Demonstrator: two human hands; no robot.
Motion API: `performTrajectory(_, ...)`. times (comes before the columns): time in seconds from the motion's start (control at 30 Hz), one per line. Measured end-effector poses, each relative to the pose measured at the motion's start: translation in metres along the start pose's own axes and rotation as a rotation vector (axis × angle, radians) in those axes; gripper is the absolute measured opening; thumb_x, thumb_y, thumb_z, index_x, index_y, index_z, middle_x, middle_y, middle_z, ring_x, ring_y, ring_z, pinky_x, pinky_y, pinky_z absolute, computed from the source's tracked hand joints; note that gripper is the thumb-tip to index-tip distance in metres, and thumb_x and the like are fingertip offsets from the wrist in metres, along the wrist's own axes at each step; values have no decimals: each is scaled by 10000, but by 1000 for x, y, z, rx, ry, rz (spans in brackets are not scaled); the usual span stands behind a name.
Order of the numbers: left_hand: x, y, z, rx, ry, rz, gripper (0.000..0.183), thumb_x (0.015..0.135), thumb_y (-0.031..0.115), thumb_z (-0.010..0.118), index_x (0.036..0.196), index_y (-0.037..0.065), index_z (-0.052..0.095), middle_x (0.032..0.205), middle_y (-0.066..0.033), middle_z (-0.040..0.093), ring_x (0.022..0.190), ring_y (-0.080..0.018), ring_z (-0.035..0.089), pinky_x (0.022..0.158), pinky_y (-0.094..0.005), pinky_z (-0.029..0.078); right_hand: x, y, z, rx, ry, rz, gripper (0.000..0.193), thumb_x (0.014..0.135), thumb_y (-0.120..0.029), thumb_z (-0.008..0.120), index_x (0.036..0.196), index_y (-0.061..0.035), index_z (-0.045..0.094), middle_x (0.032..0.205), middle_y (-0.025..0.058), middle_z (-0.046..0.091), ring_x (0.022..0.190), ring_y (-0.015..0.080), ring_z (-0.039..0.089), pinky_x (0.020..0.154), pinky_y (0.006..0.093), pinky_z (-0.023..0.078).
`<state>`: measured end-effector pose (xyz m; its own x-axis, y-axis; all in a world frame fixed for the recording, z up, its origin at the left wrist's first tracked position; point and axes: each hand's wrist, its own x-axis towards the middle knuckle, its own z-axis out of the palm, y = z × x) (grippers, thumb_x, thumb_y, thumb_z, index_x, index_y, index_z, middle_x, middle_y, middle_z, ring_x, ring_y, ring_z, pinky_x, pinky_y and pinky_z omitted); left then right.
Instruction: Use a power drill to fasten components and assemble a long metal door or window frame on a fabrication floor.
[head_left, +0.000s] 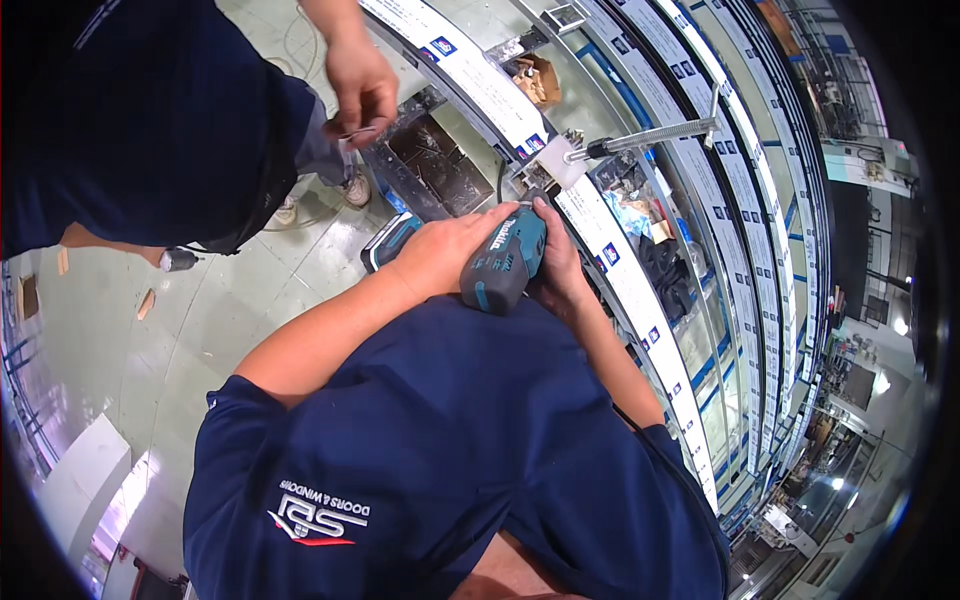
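Note:
A teal and black cordless drill (503, 265) is in both my hands, in front of my chest. My left hand (440, 250) is closed on its left side, fingers reaching forward along the body. The drill's battery (392, 240) sticks out past my left wrist. My right hand (558, 250) is closed against the drill's right side, its fingers partly hidden by the body. The drill's front end points at a long white film-covered profile (625, 270), close to a white clamp block (562, 162). I cannot see whether the tip touches anything.
A threaded clamp rod (650, 135) juts right from the block. More film-wrapped profiles (740, 220) lie on racks at right. At upper left stands a co-worker (150, 130), a hand (362, 85) pinching something small. An open carton (533, 80) sits beyond the profile.

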<state>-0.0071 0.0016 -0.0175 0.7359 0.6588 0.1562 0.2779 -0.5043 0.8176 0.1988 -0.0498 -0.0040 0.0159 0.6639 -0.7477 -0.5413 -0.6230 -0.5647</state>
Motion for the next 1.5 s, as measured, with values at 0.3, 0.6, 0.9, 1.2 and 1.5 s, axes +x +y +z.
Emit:
performTrajectory(0.3, 0, -2, 3, 12, -8, -22, 874, 854, 201, 749, 1630, 128, 355, 1214, -196, 719, 1052, -405, 729, 867, -499, 597, 3, 2, 1, 12, 36, -41, 508, 1075, -530, 525, 1232, -64, 654, 1035, 111, 749, 897, 232, 758, 857, 408, 634)
performTrajectory(0.6, 0, 0, 4, 11, -20, -48, 885, 851, 209, 749, 1635, 126, 346, 1192, -200, 722, 1039, -409, 731, 859, -501, 600, -1, -1, 5, 62, 57, -42, 447, 1064, -476, 591, 1148, -42, 655, 995, 88, 699, 907, 216, 695, 865, 382, 569)
performTrajectory(0.9, -1, 1, 5, 23, 0, -37, 889, 850, 223, 758, 1633, 129, 347, 1196, -203, 722, 1047, -404, 732, 863, -499, 602, 0, -1, 6, 73, 68, -36, 437, 1065, -463, 595, 1124, -36, 666, 985, 88, 706, 896, 217, 699, 853, 378, 566)
performTrajectory(1.2, 0, 3, 5, 28, -15, -57, 863, 864, 232, 751, 1627, 128, 360, 1213, -208, 719, 1047, -403, 734, 859, -496, 604, 1, -1, 4, 80, 65, -29, 426, 1069, -449, 592, 1131, -35, 670, 987, 92, 712, 895, 225, 704, 855, 378, 566)
performTrajectory(1.5, 1, 3, 6, 53, -38, -73, 895, 853, 232, 763, 1636, 126, 343, 1210, -207, 720, 1034, -407, 736, 857, -503, 604, 5, 2, -1, 108, 34, -56, 416, 1075, -438, 580, 1127, -36, 673, 982, 91, 718, 888, 227, 709, 856, 384, 570)
